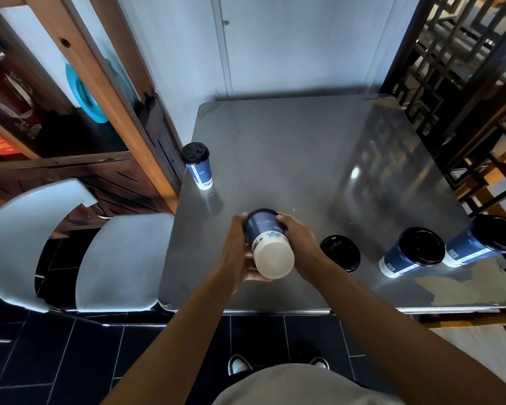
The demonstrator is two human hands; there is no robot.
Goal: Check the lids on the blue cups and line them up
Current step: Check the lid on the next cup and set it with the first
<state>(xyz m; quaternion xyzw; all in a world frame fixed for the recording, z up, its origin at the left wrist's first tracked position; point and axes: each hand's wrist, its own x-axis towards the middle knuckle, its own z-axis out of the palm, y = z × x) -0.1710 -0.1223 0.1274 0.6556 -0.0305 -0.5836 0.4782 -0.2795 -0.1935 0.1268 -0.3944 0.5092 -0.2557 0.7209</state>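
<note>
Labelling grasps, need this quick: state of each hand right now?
Left hand: grips the tilted blue paper cup with white base, fingers curled round it.
Right hand: grips the same cup from the other side.

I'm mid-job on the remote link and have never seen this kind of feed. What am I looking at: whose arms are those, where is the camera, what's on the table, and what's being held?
There is no machine here. The arms belong to a person, and the single picture comes from a wide-angle camera worn on their head, looking forward and down, so the edges bend.

The left hand and right hand both grip one blue cup, tipped so its pale base faces the camera and its dark-rimmed top points away.

On the grey table stand three more blue cups with black lids: one at the far left edge, and two near the right edge. A black lid shows just right of the right hand; what is under it I cannot tell.

A pale chair stands to the left.
</note>
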